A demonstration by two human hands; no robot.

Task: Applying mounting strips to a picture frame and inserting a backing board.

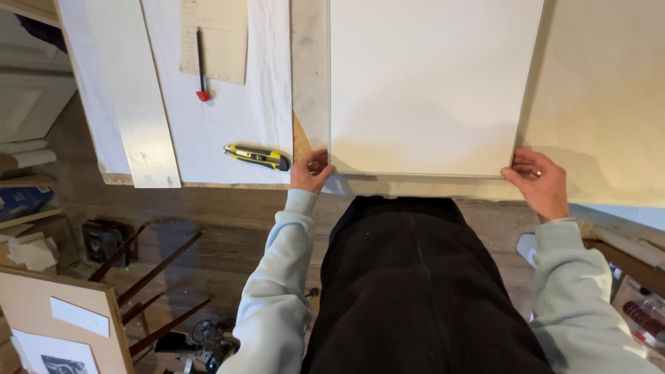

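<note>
A large white rectangular sheet (429, 83), like a pane or board, lies flat on the worktable (609, 104). My left hand (309, 170) grips its near left corner, fingers curled over the edge. At the near right corner my right hand (539, 181), with a ring on one finger, holds the sheet's edge. Both hands sit at the table's front edge, just ahead of my dark apron.
A yellow and black utility knife (256, 156) lies left of my left hand. Farther back are a paper note (215, 38) and a black tool with a red tip (201, 66). Wooden boards and frames (62, 318) stand on the floor at the left.
</note>
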